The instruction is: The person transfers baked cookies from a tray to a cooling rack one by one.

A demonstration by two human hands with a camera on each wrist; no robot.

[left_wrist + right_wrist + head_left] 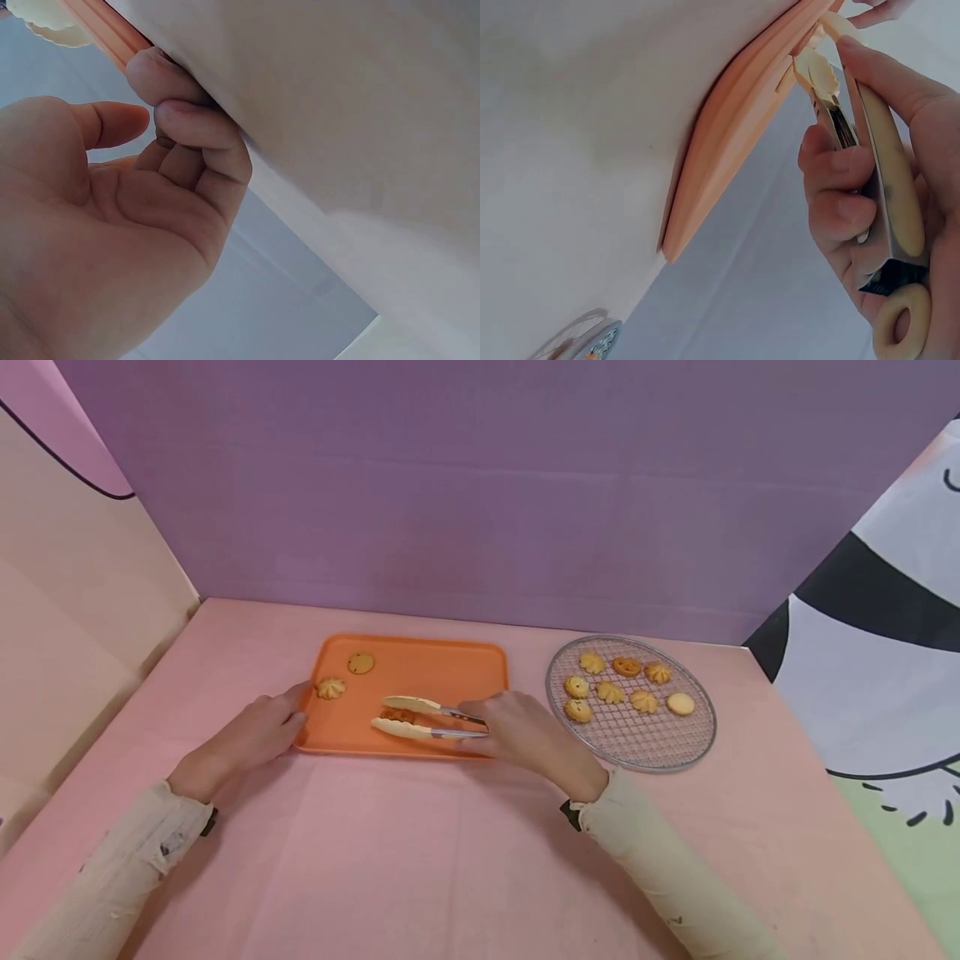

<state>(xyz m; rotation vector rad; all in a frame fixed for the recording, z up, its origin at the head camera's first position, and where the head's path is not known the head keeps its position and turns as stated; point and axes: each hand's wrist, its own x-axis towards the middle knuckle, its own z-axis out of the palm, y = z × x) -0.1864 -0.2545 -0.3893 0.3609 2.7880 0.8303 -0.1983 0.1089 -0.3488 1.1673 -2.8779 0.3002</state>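
Note:
In the head view, my right hand [521,727] grips metal tongs with cream tips and grips [408,728] over the orange tray [450,662]. The parted tips stand on either side of a brown cookie [399,715], partly hidden by them; whether they touch it I cannot tell. The right wrist view shows my thumb and fingers round the tong arms [889,165]. My left hand [258,731] is at the tray's left rim, its fingertips against the side and the thumb apart in the left wrist view. Near it lie a swirled cookie [330,687] and a round flat cookie [361,662].
Right of the tray, a round wire rack [637,745] bears several cookies: swirled ones, a pretzel-shaped one [627,667] and a plain round one [681,703]. Pink cloth [390,852] covers the table, and a purple backdrop [480,502] rises behind it.

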